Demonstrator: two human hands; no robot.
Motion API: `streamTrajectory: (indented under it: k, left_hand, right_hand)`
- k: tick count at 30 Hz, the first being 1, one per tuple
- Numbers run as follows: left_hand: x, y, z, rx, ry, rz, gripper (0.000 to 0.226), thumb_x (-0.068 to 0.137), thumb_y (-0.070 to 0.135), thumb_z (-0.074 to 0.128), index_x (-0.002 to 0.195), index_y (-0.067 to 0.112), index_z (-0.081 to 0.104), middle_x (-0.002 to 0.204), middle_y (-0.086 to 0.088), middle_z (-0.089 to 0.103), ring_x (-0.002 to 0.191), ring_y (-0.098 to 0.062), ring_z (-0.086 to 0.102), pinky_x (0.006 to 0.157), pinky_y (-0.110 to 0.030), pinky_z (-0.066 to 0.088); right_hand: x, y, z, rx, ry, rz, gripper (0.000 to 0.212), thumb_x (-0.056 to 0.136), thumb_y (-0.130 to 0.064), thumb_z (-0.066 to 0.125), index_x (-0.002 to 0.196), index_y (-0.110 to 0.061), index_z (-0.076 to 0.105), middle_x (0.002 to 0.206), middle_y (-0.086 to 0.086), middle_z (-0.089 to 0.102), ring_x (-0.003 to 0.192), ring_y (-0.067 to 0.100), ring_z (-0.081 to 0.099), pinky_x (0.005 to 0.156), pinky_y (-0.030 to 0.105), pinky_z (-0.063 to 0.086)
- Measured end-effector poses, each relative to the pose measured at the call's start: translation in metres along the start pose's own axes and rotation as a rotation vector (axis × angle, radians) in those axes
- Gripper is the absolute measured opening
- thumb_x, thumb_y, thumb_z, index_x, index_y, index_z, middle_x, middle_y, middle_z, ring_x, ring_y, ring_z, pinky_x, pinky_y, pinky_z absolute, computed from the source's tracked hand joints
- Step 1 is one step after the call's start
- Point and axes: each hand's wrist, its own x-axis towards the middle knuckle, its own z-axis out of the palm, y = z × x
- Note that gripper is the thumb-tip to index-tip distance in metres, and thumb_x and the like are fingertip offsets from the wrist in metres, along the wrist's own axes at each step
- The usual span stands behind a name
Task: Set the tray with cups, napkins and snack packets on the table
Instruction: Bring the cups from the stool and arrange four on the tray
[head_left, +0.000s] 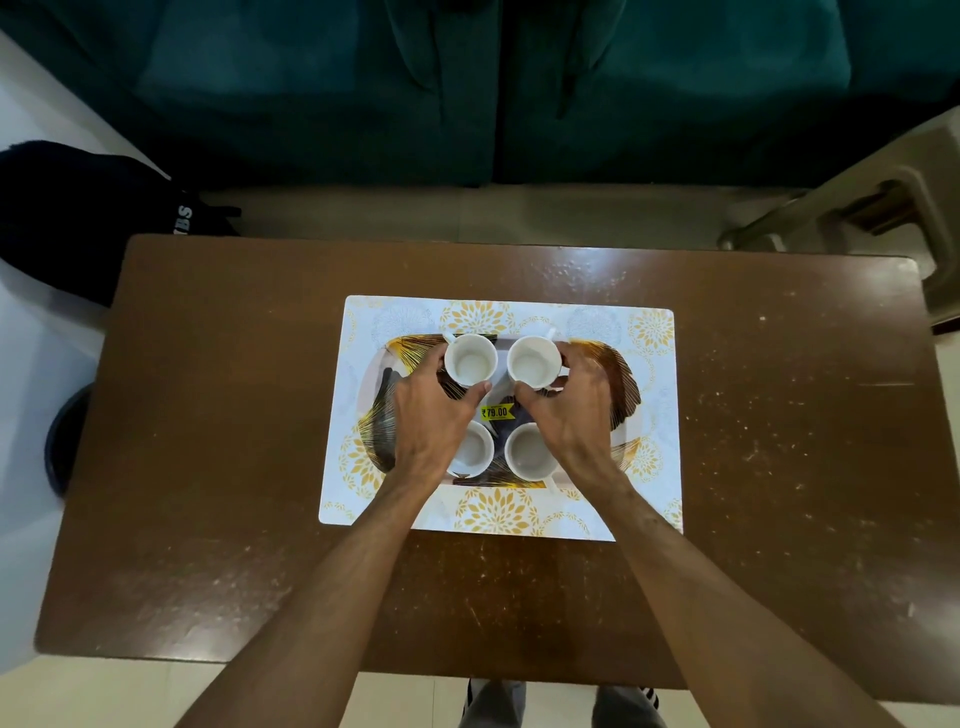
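Bag (78, 218): black, with white lettering, on the floor at the table's far-left corner.
Table (208, 415): brown, glossy and scuffed, filling the middle of the view.
Mat (363, 322): white with yellow flower prints, lying flat at the table's centre.
Tray (621, 384): printed with dark and gold feathers, resting on the mat and carrying four white cups in two rows.
Left hand (431, 410): reaches over the tray's left side, fingers and thumb curled round the far-left cup (470, 359), thumb on the cup's near side.
Near-left cup (475, 449): upright on the tray, partly hidden under the left wrist.
Sticker (496, 412): a yellow price label on the tray floor, between the four cups.
Sofa (467, 88): dark teal, beyond the table's far edge.
Far-right cup (532, 361): upright, just beside the far-left cup, its handle pointing away from the person.
Near-right cup (530, 451): upright on the tray, partly covered by the right wrist.
Right hand (571, 410): comes in over the tray's right side, fingers curled round the far-right cup, thumb along its near side.
Chair (857, 208): beige plastic, standing off the table's far-right corner.
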Motion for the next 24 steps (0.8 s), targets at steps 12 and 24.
streamTrajectory:
  k: [12,24]
  left_hand:
    - [-0.0012,0.0022,-0.0051,0.004,-0.030,0.044,0.056,0.074,0.043,0.087,0.120,0.022,0.066,0.109,0.003,0.077,0.101,-0.016,0.071,0.085,-0.042,0.060]
    - [-0.0021,0.0013,-0.0012,0.009,-0.006,0.032,0.056,0.075,0.046,0.084,0.122,0.022,0.066,0.109,0.003,0.076,0.101,-0.018,0.071,0.087,-0.041,0.059]
  right_hand:
    - [-0.0042,-0.0022,-0.0012,0.025,0.008,-0.023,0.054,0.076,-0.025,0.080,0.125,-0.013,0.061,0.111,0.001,0.068,0.099,0.017,0.062,0.084,0.044,0.059]
    - [-0.0038,0.0026,0.0008,0.047,0.003,-0.010,0.054,0.077,-0.027,0.081,0.125,-0.014,0.061,0.113,0.001,0.069,0.101,0.017,0.061,0.086,0.029,0.050]
